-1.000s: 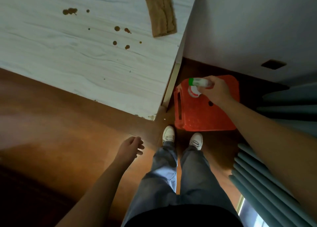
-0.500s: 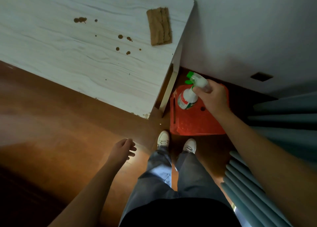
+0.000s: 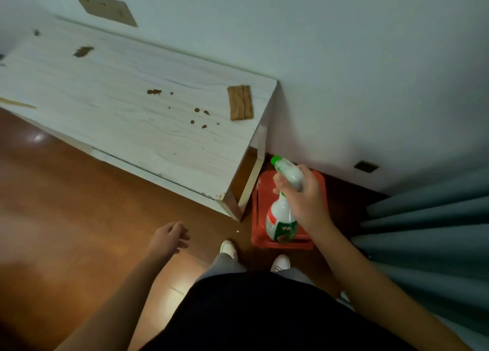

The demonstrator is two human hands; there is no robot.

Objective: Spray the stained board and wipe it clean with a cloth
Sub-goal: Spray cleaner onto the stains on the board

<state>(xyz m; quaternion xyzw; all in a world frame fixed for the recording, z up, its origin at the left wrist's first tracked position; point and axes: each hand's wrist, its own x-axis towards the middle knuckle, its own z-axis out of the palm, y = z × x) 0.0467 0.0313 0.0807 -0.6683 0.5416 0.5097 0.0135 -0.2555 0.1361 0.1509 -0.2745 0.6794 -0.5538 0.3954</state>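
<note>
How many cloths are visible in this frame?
1. A brown cloth lies on the board near its right end, right of the stains. Under the board is mostly out of view, so another may be hidden.

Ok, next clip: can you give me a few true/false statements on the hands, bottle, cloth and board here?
1. The right hand grips the spray bottle. True.
2. The folded cloth lies on the board. True.
3. The left hand holds the cloth. False: it holds nothing, and its fingers are relaxed.
4. The board is free of stains. False: brown stains dot it to the left of the cloth.
5. The spray bottle stands on the board. False: it is held in the air over the red stool.
</note>
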